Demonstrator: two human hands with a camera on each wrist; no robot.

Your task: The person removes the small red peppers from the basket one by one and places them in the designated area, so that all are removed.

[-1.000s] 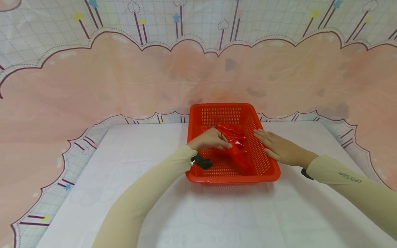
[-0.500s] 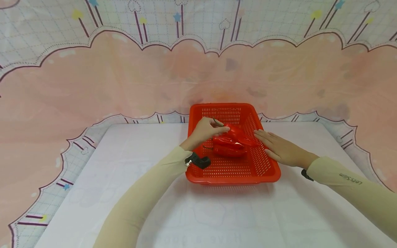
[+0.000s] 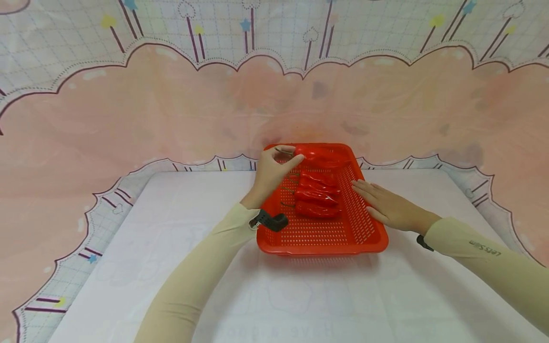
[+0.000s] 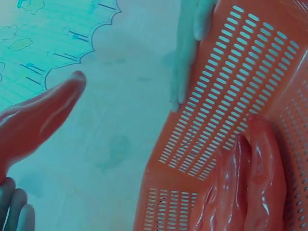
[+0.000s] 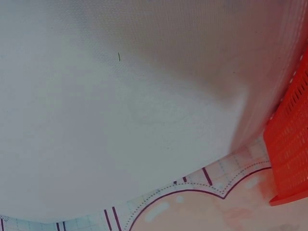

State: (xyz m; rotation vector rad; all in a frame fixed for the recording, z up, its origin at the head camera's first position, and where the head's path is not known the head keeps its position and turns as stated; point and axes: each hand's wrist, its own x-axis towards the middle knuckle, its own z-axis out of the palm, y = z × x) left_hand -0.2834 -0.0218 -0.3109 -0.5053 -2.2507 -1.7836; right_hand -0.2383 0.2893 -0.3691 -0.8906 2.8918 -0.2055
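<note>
My left hand (image 3: 271,171) pinches a long red chili pepper (image 3: 321,156) at its stem end, above the back of a red plastic basket (image 3: 326,249). The pepper points to the right. In the left wrist view this pepper (image 4: 41,120) is at the left, with some fingertips (image 4: 18,204) below it. Several more red chili peppers (image 3: 317,210) lie side by side on the basket floor, green stems to the left. My right hand (image 3: 392,206) rests with straight fingers against the basket's right rim. The right wrist view shows the basket's outer wall (image 5: 291,144), not the hand.
The basket stands on a white table cover (image 3: 206,281) near its back edge. Behind it hangs a pink patterned cloth (image 3: 193,109). Dark wrist straps are on both sleeves (image 3: 206,267). A tiny green thread-like bit (image 5: 119,57) shows on the white surface.
My left hand has lifted a chili pepper from the pile and carried it toward the back of the basket, uncovering the peppers lying side by side. The right hand has not moved.
</note>
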